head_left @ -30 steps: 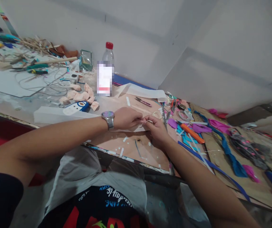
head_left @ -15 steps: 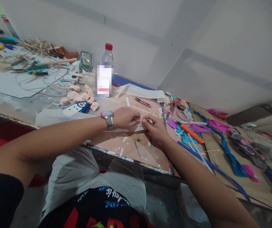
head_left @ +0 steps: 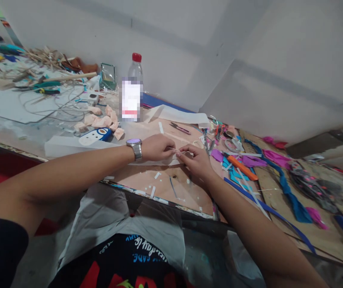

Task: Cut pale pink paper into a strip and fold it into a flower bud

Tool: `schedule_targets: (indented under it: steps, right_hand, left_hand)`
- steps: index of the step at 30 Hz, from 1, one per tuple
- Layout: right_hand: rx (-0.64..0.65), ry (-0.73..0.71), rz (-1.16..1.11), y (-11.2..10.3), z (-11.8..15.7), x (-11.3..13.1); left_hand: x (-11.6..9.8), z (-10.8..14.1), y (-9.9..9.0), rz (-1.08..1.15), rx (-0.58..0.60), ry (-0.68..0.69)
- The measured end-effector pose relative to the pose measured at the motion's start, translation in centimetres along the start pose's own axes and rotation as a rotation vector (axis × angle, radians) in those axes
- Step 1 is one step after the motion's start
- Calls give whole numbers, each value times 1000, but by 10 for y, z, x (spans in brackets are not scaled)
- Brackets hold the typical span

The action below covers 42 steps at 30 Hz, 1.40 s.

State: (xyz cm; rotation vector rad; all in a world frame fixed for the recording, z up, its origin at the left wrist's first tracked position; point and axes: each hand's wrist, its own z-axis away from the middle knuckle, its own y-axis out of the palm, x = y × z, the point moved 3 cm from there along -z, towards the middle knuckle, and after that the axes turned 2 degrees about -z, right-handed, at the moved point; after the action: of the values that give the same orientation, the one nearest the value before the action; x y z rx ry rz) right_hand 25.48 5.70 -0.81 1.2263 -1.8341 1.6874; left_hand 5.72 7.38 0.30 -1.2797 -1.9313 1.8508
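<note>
My left hand [head_left: 158, 148], with a metal watch [head_left: 135, 148] on its wrist, is closed in a pinch on a thin pale strand [head_left: 174, 149]. My right hand [head_left: 196, 160] meets it from the right, thumb and finger pinched on the same strand. The fingertips of both hands are nearly touching, and the strand is too small to make out well. Under the hands lies a strip of translucent white paper [head_left: 66, 147]. Just beyond them are small dark snips [head_left: 180, 128] and a short white strip [head_left: 161, 127].
A red-capped bottle [head_left: 136, 72] stands behind my left hand, near crumpled peach pieces [head_left: 101, 121] and a blue-and-white object [head_left: 95, 137]. On the right lie an orange cutter [head_left: 242, 167], blue ribbon [head_left: 291, 200] and pink scraps [head_left: 275, 159]. Pliers [head_left: 47, 88] rest at the left.
Both hands have shifted very slightly left, and the fingertips are a little differently placed on the strand. The things on the table have stayed put.
</note>
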Motion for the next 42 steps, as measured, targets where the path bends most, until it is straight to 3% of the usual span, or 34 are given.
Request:
schedule_targets:
  steps: [42]
  right_hand:
    - [3, -79, -31, 4, 7, 8]
  left_hand:
    - [-7, 0, -6, -23, 53, -82]
